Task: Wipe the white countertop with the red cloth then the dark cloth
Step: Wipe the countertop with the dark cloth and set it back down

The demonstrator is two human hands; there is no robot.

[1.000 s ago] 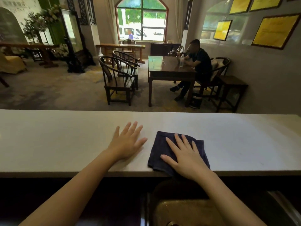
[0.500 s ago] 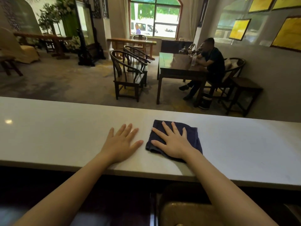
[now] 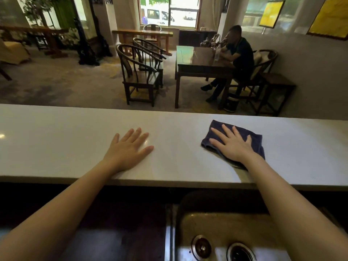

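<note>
Since half a second ago the right hand has slid the dark cloth away to the right along the bench, so that cloth and left hand, which were nearly touching, now lie well apart.

From the head camera, the left hand rests palm down on the white top with its fingers spread and nothing under it — its grip released, holding nothing. The right hand lies flat on the dark cloth, fingers fanned and pointing away toward the far edge; it presses on the cloth rather than closing around it, so its grip too is released. The cloth is folded into a rough square, dark blue, lying flat on the bench between the near and far edges, to the right of the middle. Its near corner is hidden under the right wrist. The red cloth does not show in this view.

Both bare forearms reach up from the lower corners across the near edge of the bench. Below that edge, under the right forearm, lies a metal sink with two round fittings in its floor.

Beyond the bench the room holds dark wooden chairs and a dark table; a seated person in dark clothes sits at the table's right side. Yellow framed pictures hang on the right wall.
</note>
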